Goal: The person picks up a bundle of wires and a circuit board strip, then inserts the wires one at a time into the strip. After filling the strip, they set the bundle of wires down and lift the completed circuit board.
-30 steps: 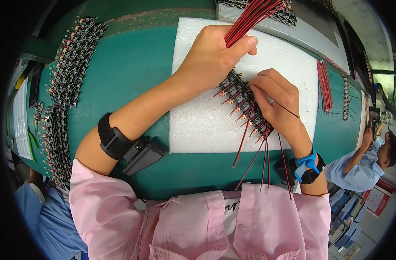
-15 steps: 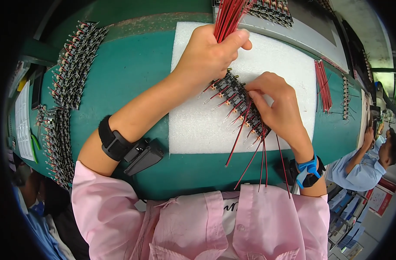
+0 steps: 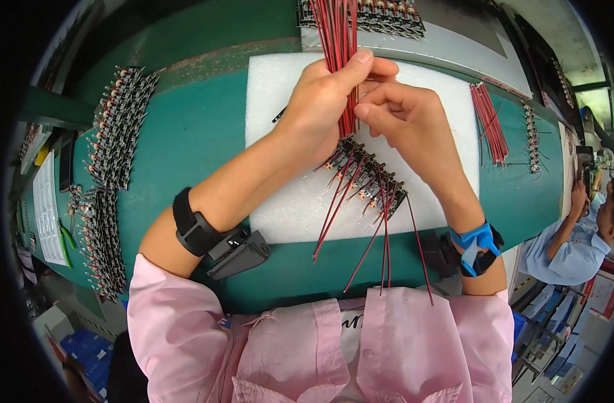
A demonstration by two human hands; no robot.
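Observation:
My left hand [image 3: 323,97] is closed around a thick bundle of thin red wires [image 3: 335,40], held upright above the white foam sheet [image 3: 287,211]. At the bundle's right edge, the thumb and fingers of my right hand [image 3: 411,124] come together in a pinch on red wire; how many strands they grip is hidden. Just below both hands, a slanting row of small black circuit boards [image 3: 370,176] lies on the foam. Several loose red wires [image 3: 332,218] trail from the boards toward me, some reaching past the foam's near edge.
Stacked rows of circuit boards [image 3: 119,134] line the left of the green table [image 3: 193,134]. More red wires [image 3: 489,127] and a narrow board strip [image 3: 532,138] lie at right. Boards rest on a grey metal ledge [image 3: 448,57] at the back. A co-worker [image 3: 575,235] sits far right.
My right hand has left the circuit boards and moved up and left to the wire bundle. An additional red wire now trails from the left part of the row. My left hand still grips the bundle.

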